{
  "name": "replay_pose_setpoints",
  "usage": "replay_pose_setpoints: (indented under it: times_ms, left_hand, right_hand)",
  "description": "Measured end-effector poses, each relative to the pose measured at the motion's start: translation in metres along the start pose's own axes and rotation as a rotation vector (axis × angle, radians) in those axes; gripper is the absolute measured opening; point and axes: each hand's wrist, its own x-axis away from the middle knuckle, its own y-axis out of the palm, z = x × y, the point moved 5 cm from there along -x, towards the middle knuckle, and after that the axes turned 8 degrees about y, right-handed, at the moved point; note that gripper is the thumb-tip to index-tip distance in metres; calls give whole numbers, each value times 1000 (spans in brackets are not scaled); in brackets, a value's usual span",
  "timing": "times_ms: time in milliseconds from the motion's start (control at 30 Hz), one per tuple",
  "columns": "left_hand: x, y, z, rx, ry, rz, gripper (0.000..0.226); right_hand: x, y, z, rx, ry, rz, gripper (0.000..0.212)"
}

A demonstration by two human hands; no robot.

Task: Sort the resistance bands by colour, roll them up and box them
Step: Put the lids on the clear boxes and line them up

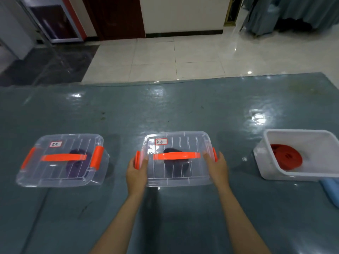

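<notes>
A clear lidded box with an orange handle and side clasps sits in the middle of the table, a dark rolled band visible inside. My left hand presses on its left clasp and my right hand on its right clasp. A second clear lidded box stands to the left, holding a purple rolled band. Both lids carry a small handwritten label. At the right, an open white tub holds a red rolled band.
The table is covered with a glossy blue-grey sheet. A blue object lies just below the white tub at the right edge. Beyond the table's far edge is a tiled floor.
</notes>
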Motion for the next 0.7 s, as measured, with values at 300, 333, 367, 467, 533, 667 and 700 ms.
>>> replay_pose_setpoints:
  times_ms: [300, 333, 367, 467, 533, 667, 700]
  left_hand:
    - [12, 1, 37, -357, 359, 24, 31]
    - [15, -1, 41, -390, 383, -15, 32]
    - [18, -2, 44, -439, 402, -71, 38]
    - [30, -11, 44, -649, 458, -279, 62]
    - [45, -20, 40, -779, 509, -364, 58]
    - [87, -34, 31, -928, 585, -456, 57]
    - [98, -35, 29, -965, 604, -471, 62]
  right_hand:
    - [26, -3, -27, 192, -393, 236, 37]
    - [28, -6, -29, 257, -398, 217, 39]
    - [32, -9, -30, 318, -402, 180, 42]
    - [44, -21, -28, 499, -437, 31, 55]
    - [55, -29, -22, 622, -451, -8, 51]
    - [94, -48, 3, 726, -462, 12, 41]
    - [103, -53, 10, 735, -465, 26, 43]
